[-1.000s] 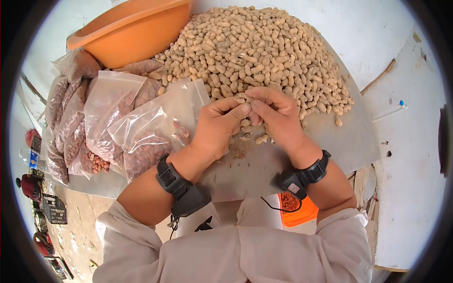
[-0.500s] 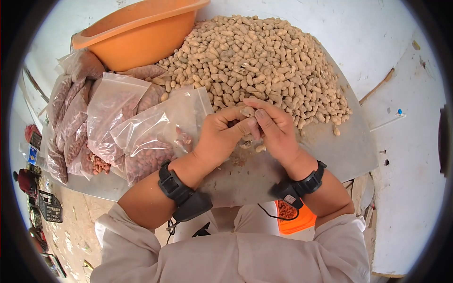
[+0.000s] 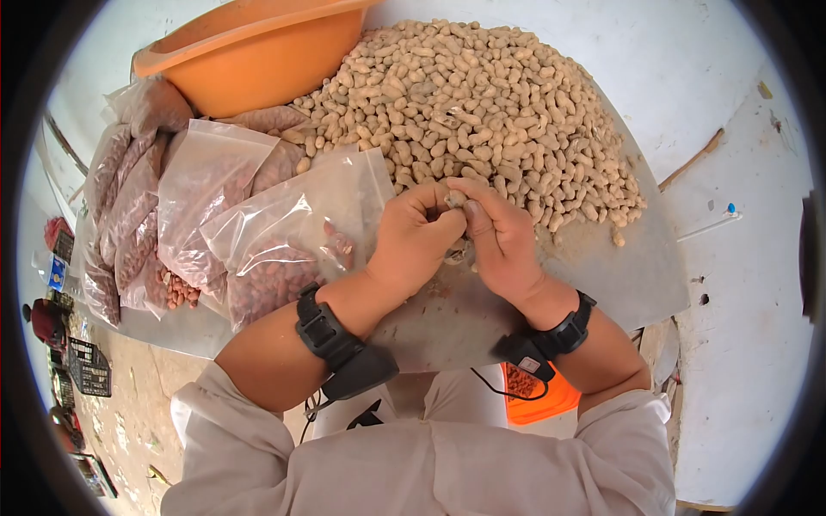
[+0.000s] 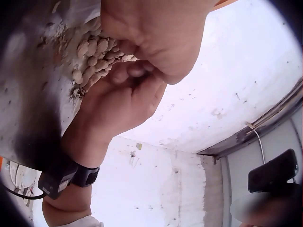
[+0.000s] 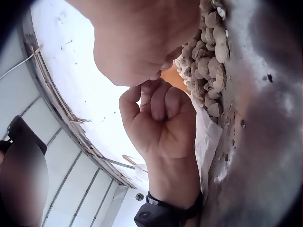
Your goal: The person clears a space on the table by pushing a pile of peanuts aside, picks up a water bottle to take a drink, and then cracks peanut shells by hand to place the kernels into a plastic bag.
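Observation:
In the head view the left hand [image 3: 413, 241] and right hand [image 3: 506, 245] meet at the near edge of a heap of unshelled peanuts [image 3: 482, 95]. Between their thumbs and index fingers they pinch one peanut [image 3: 455, 199], largely covered by the fingertips. Bits of shell [image 3: 456, 254] lie just below the fingers on the metal table [image 3: 482, 331]. The left wrist view has the left hand [image 4: 156, 33] at the top, touching the other hand; the right wrist view has the right hand [image 5: 147, 38] hiding the peanut.
An orange basin [image 3: 258, 64] stands at the back left. Filled plastic bags [image 3: 129, 198] are stacked at the left, with a partly filled clear bag [image 3: 275, 275] beside the left forearm. An orange container [image 3: 542, 400] with reddish contents is below the table's front edge.
Both hands stay together over the same spot. The left fingers have curled in more, and the peanut between the fingertips has tilted. The head view has shifted slightly.

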A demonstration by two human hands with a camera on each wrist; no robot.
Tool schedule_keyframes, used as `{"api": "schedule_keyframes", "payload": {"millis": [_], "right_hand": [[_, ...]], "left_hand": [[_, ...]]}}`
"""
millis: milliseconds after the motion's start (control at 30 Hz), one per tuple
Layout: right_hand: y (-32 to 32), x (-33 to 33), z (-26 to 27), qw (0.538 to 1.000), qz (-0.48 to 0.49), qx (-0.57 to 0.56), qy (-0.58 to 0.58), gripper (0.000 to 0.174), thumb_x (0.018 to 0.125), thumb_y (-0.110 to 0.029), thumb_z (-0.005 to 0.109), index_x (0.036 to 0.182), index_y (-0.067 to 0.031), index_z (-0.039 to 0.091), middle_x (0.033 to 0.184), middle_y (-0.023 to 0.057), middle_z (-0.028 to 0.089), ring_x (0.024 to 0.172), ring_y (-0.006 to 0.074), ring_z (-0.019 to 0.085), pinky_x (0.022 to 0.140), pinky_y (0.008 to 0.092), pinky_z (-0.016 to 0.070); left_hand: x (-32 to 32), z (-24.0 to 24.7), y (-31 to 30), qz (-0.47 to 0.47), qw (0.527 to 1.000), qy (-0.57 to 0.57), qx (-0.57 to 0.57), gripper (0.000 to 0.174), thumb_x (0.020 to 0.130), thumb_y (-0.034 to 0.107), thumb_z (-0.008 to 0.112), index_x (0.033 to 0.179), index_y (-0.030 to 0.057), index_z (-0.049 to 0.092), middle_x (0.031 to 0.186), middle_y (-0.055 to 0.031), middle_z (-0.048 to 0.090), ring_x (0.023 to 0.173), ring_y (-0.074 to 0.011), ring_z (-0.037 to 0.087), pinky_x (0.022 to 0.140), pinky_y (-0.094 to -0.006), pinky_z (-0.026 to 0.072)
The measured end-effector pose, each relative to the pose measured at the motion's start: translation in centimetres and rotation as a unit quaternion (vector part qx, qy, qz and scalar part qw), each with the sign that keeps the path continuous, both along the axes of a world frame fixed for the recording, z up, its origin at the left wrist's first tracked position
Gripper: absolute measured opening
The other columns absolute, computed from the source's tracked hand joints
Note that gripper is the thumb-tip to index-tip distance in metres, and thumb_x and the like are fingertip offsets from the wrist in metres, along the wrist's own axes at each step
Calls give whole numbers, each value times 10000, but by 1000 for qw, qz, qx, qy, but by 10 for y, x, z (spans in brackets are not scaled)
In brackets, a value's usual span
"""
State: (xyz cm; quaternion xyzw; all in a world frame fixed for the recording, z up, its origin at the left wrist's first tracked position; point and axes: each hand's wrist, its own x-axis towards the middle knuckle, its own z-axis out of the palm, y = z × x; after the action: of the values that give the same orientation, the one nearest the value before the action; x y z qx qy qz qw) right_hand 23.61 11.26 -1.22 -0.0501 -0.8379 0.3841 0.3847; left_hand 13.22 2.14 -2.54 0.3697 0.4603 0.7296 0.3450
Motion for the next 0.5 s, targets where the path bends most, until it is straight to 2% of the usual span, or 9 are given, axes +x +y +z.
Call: {"api": "schedule_keyframes", "payload": {"millis": [67,167,267,367,467,500], "right_hand": [[1,-3,-3,998,-17,47,24,224,914,-60,433,1081,15,562,795,163,607,656,221,602,603,290,467],[-3,-3,-2,998,-46,33,21,196,914,-65,434,1038,18,561,793,173,602,667,238,609,602,301,466],[6,-8,-13,994,-89,63,30,188,926,-81,430,1021,20,556,787,148,610,656,201,598,598,298,464],[5,-10,-15,979,-31,-203,5,189,941,-103,428,1026,8,555,765,75,609,637,125,553,579,261,451],[7,-8,-12,950,33,-309,4,253,970,-191,431,1096,-10,553,774,-7,541,639,23,465,559,167,404],[7,-7,-10,953,36,-301,-6,249,970,-185,428,1100,-12,550,771,-10,535,628,22,454,550,168,397]], "left_hand": [[4,3,-1,-9,999,-51,-3,66,832,33,530,789,35,581,674,24,518,554,-19,413,469,-177,293],[9,1,1,-5,996,-91,13,67,812,31,540,760,13,579,667,27,526,575,-31,447,489,-195,358],[10,-4,3,11,999,-50,-15,66,822,38,533,797,14,589,673,23,524,556,-34,440,480,-190,347],[9,0,1,-34,989,-142,-4,69,846,48,536,835,17,597,682,15,527,531,-33,415,464,-181,317],[6,-1,1,-72,982,-177,11,82,880,64,536,914,20,598,757,16,556,515,-25,362,448,-178,267],[5,0,1,-83,978,-190,12,90,887,65,528,923,20,598,754,17,552,512,-27,356,447,-179,264]]}}
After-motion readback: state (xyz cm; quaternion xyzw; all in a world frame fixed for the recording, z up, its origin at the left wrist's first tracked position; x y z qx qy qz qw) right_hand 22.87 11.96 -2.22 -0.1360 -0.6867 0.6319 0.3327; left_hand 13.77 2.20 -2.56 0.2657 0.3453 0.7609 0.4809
